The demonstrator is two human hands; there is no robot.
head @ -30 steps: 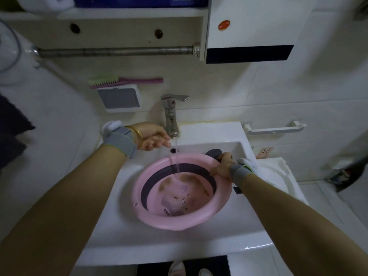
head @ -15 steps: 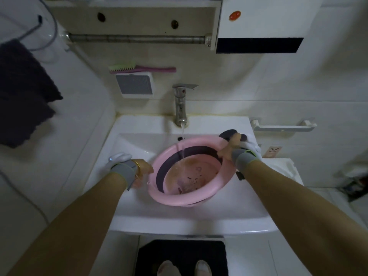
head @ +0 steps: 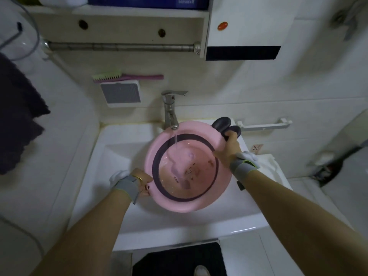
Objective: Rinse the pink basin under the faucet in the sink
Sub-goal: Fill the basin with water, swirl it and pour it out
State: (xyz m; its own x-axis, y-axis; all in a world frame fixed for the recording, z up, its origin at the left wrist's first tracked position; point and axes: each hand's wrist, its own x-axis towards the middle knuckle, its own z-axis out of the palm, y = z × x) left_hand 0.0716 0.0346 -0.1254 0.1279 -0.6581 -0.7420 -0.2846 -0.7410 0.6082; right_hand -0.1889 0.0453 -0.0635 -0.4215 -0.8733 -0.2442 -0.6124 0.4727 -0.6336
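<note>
Pink basin (head: 189,166) tilted under faucet (head: 170,113), stream sluicing its floor; left hand (head: 142,183) and right hand (head: 229,148) grasp opposite rims, steadying.

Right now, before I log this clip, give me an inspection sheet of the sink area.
Surface: white sink, wet basin sits in it under the tap.
Job's things: pink basin with dark inner ring, tilted; faucet running, stream lands inside the basin; shallow water and dark marks on its bottom.
Clutter: brush on a grey wall holder; dark towel hanging at left.
Grippers: left hand grips the basin's near-left rim; right hand grips the far-right rim by its dark ear-shaped handle. Both wear wrist bands.
Cables: thin cord looping at upper left.
Surroundings: metal rail under a shelf, white cabinet, dark floor mat.
</note>
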